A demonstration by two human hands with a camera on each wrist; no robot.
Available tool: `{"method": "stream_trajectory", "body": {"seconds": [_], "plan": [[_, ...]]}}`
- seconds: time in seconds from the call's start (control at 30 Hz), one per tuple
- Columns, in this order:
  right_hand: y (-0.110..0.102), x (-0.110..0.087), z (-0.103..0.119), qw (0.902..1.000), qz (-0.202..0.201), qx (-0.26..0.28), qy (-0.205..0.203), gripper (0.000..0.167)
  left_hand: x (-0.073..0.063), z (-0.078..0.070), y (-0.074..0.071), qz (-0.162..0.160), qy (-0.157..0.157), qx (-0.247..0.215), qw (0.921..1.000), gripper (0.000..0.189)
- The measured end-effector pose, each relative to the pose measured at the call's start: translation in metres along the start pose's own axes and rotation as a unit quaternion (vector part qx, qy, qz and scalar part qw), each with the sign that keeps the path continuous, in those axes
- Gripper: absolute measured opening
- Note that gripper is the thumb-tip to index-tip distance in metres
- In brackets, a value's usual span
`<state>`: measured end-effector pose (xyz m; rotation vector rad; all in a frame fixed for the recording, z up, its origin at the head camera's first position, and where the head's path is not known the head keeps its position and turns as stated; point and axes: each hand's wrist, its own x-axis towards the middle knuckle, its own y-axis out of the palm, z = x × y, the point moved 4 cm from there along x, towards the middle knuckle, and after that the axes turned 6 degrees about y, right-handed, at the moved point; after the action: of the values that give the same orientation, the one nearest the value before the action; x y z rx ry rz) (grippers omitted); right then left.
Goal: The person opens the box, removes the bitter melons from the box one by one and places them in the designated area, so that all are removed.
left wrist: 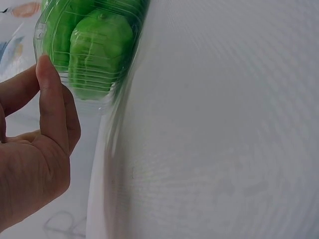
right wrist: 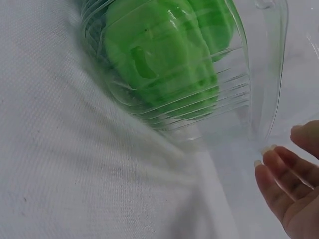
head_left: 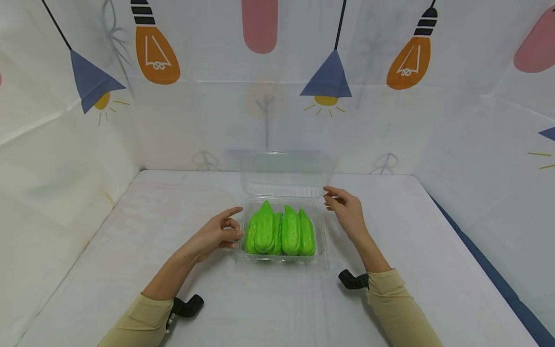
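A clear plastic clamshell box (head_left: 323,241) stands on the table with its lid (head_left: 288,176) raised at the back. Several bright green, elongated, pepper-like vegetables (head_left: 290,231) lie side by side in its base. My left hand (head_left: 217,233) is at the box's left side. In the left wrist view, a fingertip of that hand (left wrist: 45,119) touches the rim, its fingers mostly straight. My right hand (head_left: 347,212) is by the right end of the hinge, fingers loosely bent. The right wrist view shows this hand (right wrist: 294,186) just off the clear plastic, holding nothing.
A white-covered table (head_left: 269,308) lies under the box. A white cloth wall (head_left: 208,120) printed with lamps and bulbs rises behind it and at both sides. Black wrist-worn devices sit at the left cuff (head_left: 188,306) and right cuff (head_left: 353,279).
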<state>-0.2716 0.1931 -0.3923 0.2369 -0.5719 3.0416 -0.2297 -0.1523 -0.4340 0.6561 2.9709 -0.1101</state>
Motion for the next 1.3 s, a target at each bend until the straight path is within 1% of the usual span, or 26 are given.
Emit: {"method": "stream_trajectory", "body": {"seconds": [0.03,0.13,0.27,0.4,0.57,0.87,1.23,1.3], "plan": [[0.0,-0.001,0.004,1.0,0.003,0.0,0.0,0.036,0.0,0.0,0.0,0.0,0.0,0.0,1.0,0.078],[0.002,-0.001,0.004,1.0,0.005,-0.008,-0.003,0.038,0.0,-0.001,0.0,0.001,0.0,0.0,1.0,0.078],[0.003,0.007,-0.012,0.9999,0.002,-0.013,-0.01,0.04,0.0,-0.001,0.0,0.002,0.0,0.001,1.0,0.079],[0.003,0.007,-0.012,0.9997,0.004,-0.022,-0.011,0.042,0.0,0.0,0.0,0.005,-0.001,0.001,1.0,0.079],[0.003,0.007,-0.011,0.9994,0.008,-0.033,-0.003,0.044,0.0,0.0,0.001,0.01,-0.002,0.004,0.9999,0.078],[0.004,0.008,-0.011,0.9987,0.035,-0.037,0.01,0.048,-0.001,-0.003,0.005,0.01,0.001,0.007,0.9999,0.076],[0.004,0.006,-0.016,0.9974,0.059,-0.026,0.032,0.054,-0.003,-0.004,0.007,0.02,-0.001,0.016,0.9997,0.079],[0.003,0.005,-0.017,0.9969,0.063,-0.024,0.041,0.055,-0.003,-0.004,0.008,0.023,-0.002,0.017,0.9996,0.079]]}}
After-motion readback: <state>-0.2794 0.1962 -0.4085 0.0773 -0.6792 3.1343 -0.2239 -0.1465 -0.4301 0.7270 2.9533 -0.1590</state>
